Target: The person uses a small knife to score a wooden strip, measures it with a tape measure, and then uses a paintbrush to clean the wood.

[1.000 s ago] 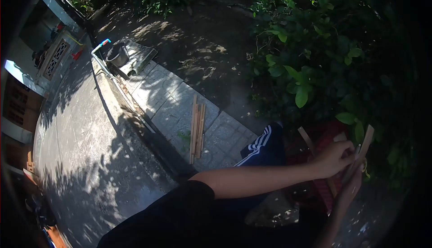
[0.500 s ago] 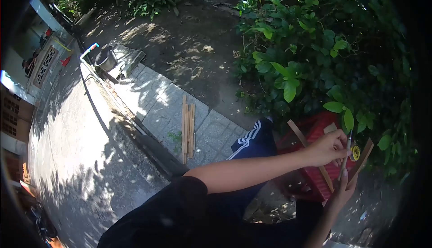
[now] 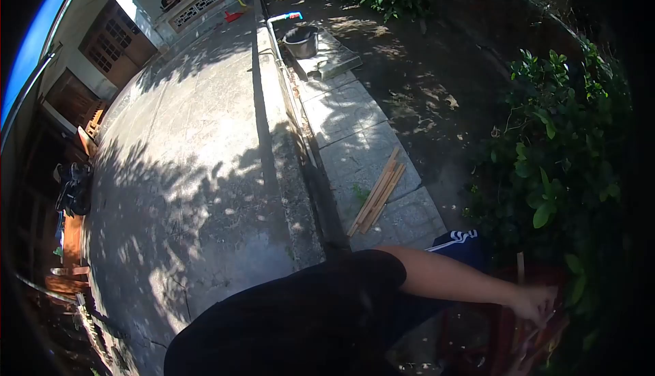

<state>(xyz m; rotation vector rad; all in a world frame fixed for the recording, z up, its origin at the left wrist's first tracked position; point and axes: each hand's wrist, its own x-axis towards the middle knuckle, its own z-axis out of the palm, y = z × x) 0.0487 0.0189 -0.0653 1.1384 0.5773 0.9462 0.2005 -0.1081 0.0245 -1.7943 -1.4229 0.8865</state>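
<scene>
At the lower right, my left hand [image 3: 534,304] reaches out over a red plastic stool [image 3: 501,318]. Its fingers are curled together, and whatever they hold is too dark and blurred to make out. Just below it, my right hand [image 3: 524,357] is dim and partly cut off by the view's dark rim, so its fingers do not show clearly. A thin wooden strip [image 3: 520,268] sticks up at the stool, close to my left hand.
Several wooden strips [image 3: 379,195] lie on the paving slabs [image 3: 341,161]. Leafy bushes [image 3: 546,171] crowd the right side. A black bucket [image 3: 301,41] stands by a pipe with a tap [image 3: 285,17]. A sunlit concrete yard [image 3: 198,192] stretches left.
The view has swung left and up, so the hands and stool now sit lower and darker at the right. The pen-like stick and yellow tape measure no longer show clearly.
</scene>
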